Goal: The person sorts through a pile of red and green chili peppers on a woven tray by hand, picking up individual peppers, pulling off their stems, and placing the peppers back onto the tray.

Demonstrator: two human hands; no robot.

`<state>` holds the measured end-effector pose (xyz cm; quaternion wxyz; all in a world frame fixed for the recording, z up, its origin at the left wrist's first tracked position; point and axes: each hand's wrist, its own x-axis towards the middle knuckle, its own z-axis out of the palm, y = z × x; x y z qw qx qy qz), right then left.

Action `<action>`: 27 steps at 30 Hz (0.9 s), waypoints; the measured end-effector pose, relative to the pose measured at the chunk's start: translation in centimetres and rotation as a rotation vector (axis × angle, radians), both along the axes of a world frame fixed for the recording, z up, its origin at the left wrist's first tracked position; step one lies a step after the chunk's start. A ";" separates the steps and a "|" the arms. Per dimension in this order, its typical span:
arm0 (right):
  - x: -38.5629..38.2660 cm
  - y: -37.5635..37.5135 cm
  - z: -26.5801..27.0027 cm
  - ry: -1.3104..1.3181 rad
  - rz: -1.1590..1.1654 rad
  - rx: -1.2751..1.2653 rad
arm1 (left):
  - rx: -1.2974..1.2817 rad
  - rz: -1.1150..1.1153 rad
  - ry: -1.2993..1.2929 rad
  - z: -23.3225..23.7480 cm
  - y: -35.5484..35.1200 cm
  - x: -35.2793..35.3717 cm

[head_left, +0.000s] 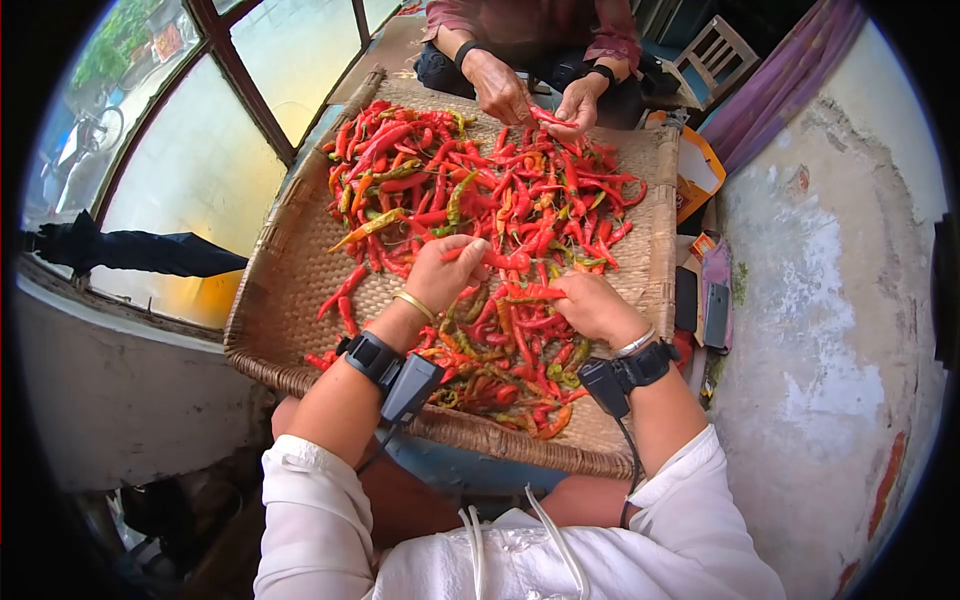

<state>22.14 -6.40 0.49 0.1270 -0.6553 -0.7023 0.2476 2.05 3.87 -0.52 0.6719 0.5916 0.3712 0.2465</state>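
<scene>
A shallow woven tray (290, 330) holds a heap of red chili peppers (500, 190), with some green, yellow and orange ones among them. Over the middle of the heap, my left hand (447, 277) is closed on a red pepper (508, 261), which points to the right. My right hand (598, 306) is closed at the right side of the heap, its fingertips on the end of another red pepper (535, 292). Both hands wear bracelets and wrist devices.
Across the tray, a co-worker's two hands (540, 105) hold a red pepper. Windows and a dark folded umbrella (160, 252) are at the left. At the right are an orange box (700, 170), a phone (717, 315) and a worn wall (820, 300). A wooden chair (716, 60) stands behind.
</scene>
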 end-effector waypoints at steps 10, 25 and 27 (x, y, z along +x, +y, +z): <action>-1.8 -0.3 3.9 0.429 -0.112 -0.419 | -0.201 0.114 -0.236 1.1 2.5 -1.0; -0.6 -0.6 3.2 -0.221 -0.158 -0.048 | 0.096 -0.661 0.392 1.9 1.8 -1.5; -0.3 -0.7 2.6 -0.267 -0.204 -0.042 | 0.053 -0.414 0.354 2.0 2.5 -1.8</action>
